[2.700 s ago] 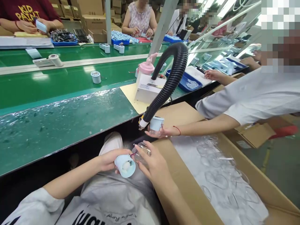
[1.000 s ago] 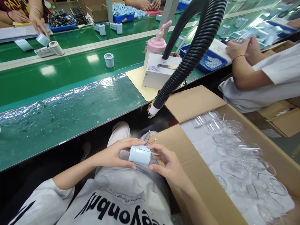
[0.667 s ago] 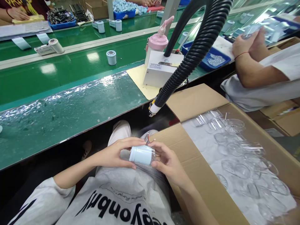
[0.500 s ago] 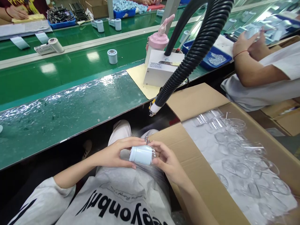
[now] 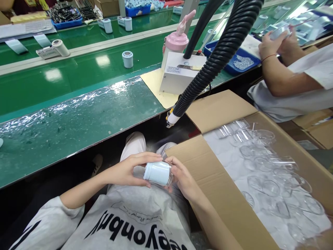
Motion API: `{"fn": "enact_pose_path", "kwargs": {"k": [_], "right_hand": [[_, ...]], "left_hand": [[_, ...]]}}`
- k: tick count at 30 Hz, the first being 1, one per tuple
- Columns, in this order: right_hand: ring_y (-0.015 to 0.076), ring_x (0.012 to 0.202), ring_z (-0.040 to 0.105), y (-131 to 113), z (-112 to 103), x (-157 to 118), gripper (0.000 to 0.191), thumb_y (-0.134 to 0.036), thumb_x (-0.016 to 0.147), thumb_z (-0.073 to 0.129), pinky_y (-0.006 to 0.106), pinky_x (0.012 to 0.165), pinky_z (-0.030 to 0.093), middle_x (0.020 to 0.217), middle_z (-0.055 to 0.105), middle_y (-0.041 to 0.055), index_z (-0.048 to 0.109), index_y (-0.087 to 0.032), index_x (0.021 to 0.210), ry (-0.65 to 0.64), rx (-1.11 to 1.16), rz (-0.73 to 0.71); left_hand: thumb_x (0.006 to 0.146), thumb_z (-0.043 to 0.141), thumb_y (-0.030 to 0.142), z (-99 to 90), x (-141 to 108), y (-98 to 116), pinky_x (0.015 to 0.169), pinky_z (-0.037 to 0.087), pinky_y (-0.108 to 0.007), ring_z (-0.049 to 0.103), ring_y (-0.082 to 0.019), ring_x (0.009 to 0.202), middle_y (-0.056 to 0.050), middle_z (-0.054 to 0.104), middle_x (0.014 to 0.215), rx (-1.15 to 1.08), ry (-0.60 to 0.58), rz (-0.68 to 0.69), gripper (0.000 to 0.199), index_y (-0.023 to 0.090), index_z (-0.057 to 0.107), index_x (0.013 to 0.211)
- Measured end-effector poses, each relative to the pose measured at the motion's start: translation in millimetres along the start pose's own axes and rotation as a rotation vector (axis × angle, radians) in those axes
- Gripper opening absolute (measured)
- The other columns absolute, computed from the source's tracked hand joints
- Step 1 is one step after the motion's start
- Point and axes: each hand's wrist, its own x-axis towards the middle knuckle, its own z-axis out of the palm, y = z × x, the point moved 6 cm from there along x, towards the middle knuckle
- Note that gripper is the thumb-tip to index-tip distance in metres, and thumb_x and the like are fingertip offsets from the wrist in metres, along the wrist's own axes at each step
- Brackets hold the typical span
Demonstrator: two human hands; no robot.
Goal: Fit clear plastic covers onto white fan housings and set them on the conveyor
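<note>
Over my lap I hold a light blue cylinder with a clear plastic cover (image 5: 158, 173) around it, lying on its side. My left hand (image 5: 132, 170) grips its left end, thumb below and fingers above. At the other end, my right hand (image 5: 183, 178) has its fingers closed on the clear rim. A cardboard box (image 5: 208, 166) beside my right arm holds several clear plastic covers (image 5: 270, 187) on a white sheet. A black corrugated hose (image 5: 208, 71) hangs ahead of my hands, its nozzle (image 5: 171, 118) pointing down.
On the green conveyor (image 5: 85, 74) stands a light blue cylinder (image 5: 127, 59). A white machine (image 5: 179, 74) and a pink-lidded bottle (image 5: 176, 41) stand at the table edge. A co-worker's hands (image 5: 273, 43) work at right, near a blue tray (image 5: 240, 62).
My right hand's fingers have shifted around the clear rim at the cylinder's right end. My left hand keeps its grip. The cylinder on the conveyor has moved slightly right and up in view.
</note>
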Motion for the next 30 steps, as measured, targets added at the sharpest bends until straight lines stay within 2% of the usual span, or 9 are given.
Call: {"fn": "enact_pose_path", "kwargs": {"k": [3,5,8,11,14,17,20,24,30], "right_hand": [[0.0124,0.044,0.062,2.2,-0.5,2.1,0.058,-0.075,0.079,0.066,0.018,0.036,0.045,0.063,0.062,-0.0045,0.051,-0.021,0.093,0.009,0.02,-0.005],[0.0133,0.044,0.063,5.4,-2.5,7.0,0.058,-0.074,0.079,0.066,0.019,0.035,0.045,0.063,0.063,-0.0043,0.051,-0.021,0.096,0.026,0.061,-0.01],[0.0149,0.043,0.063,11.3,-8.1,22.5,0.06,-0.071,0.074,0.073,0.02,0.036,0.046,0.065,0.066,-0.0036,0.052,-0.022,0.1,0.083,0.208,-0.04],[0.0157,0.048,0.065,15.4,-17.5,45.6,0.058,-0.066,0.072,0.075,0.022,0.039,0.048,0.071,0.069,-0.0014,0.053,-0.023,0.103,0.169,0.349,-0.098],[0.0155,0.052,0.065,16.0,-29.7,70.1,0.048,-0.061,0.08,0.068,0.023,0.043,0.049,0.076,0.07,0.0005,0.053,-0.023,0.104,0.231,0.386,-0.15],[0.0146,0.053,0.063,14.5,-43.6,90.6,0.04,-0.057,0.087,0.061,0.022,0.045,0.047,0.077,0.07,0.0015,0.053,-0.023,0.106,0.28,0.412,-0.179],[0.0146,0.052,0.06,11.2,-53.0,106.1,0.035,-0.055,0.091,0.055,0.021,0.044,0.044,0.074,0.069,0.0019,0.055,-0.023,0.105,0.301,0.432,-0.187],[0.0144,0.051,0.057,5.9,-53.4,118.0,0.034,-0.054,0.095,0.049,0.02,0.042,0.041,0.069,0.067,0.0016,0.058,-0.022,0.102,0.283,0.439,-0.185],[0.0125,0.047,0.055,6.1,-43.4,121.0,0.037,-0.053,0.098,0.048,0.019,0.042,0.039,0.067,0.068,0.0021,0.06,-0.019,0.104,0.2,0.413,-0.151]], "left_hand": [[0.077,0.084,0.03,-0.1,-0.4,-4.6,0.115,0.043,-0.048,0.053,-0.032,0.137,-0.011,0.058,0.147,-0.048,-0.001,-0.052,0.074,0.03,0.055,0.145],[0.075,0.086,0.028,-0.8,1.3,-12.9,0.111,0.048,-0.045,0.055,-0.031,0.135,-0.012,0.058,0.147,-0.154,0.016,-0.108,0.078,0.029,0.054,0.145],[0.072,0.088,0.029,-6.0,12.0,-34.1,0.11,0.048,-0.045,0.058,-0.032,0.132,-0.015,0.056,0.148,-0.376,0.116,-0.192,0.078,0.026,0.057,0.143],[0.066,0.091,0.034,-16.0,35.3,-58.6,0.11,0.046,-0.048,0.057,-0.036,0.132,-0.019,0.06,0.143,-0.534,0.26,-0.228,0.077,0.019,0.062,0.137],[0.061,0.093,0.041,-27.1,65.8,-77.6,0.114,0.041,-0.05,0.056,-0.037,0.133,-0.021,0.066,0.135,-0.593,0.362,-0.228,0.079,0.014,0.066,0.13],[0.057,0.094,0.044,-35.9,92.7,-87.9,0.117,0.035,-0.052,0.055,-0.038,0.133,-0.02,0.068,0.133,-0.589,0.379,-0.221,0.081,0.012,0.069,0.126],[0.056,0.095,0.043,-43.1,108.0,-91.1,0.117,0.034,-0.052,0.056,-0.038,0.132,-0.019,0.069,0.131,-0.559,0.366,-0.209,0.08,0.011,0.07,0.125],[0.059,0.093,0.041,-49.7,109.8,-89.9,0.114,0.038,-0.053,0.061,-0.037,0.127,-0.019,0.07,0.129,-0.525,0.348,-0.217,0.081,0.012,0.067,0.13],[0.059,0.094,0.037,-58.8,91.3,-87.1,0.113,0.041,-0.05,0.06,-0.037,0.128,-0.02,0.067,0.134,-0.471,0.357,-0.261,0.085,0.011,0.064,0.134]]}}
